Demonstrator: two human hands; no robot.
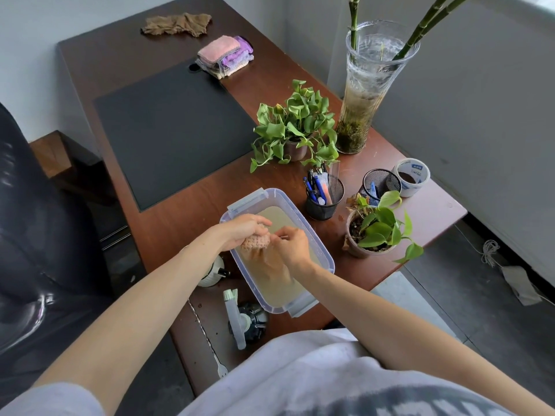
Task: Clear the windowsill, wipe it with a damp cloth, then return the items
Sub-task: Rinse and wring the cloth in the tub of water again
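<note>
A clear plastic tub (pixel 322 250) of murky water stands near the desk's front edge. Over it my left hand (pixel 240 229) grips a bunched pink cloth (pixel 256 242), whose lower part hangs into the water. My right hand (pixel 292 246) pinches the same cloth from the right. On the desk beside the tub stand a leafy pothos pot (pixel 295 127), a tall glass vase with bamboo stalks (pixel 368 88), two black mesh pen cups (pixel 326 195) (pixel 380 184), a roll of tape (pixel 411 177) and a small potted plant (pixel 375 232).
Folded pink and purple cloths (pixel 225 55) and a brown rag (pixel 177 24) lie at the far end of the brown desk (pixel 186 220), by a black desk mat (pixel 171 130). A spray bottle (pixel 240 318) lies near the front edge. A black chair (pixel 39 235) stands at left.
</note>
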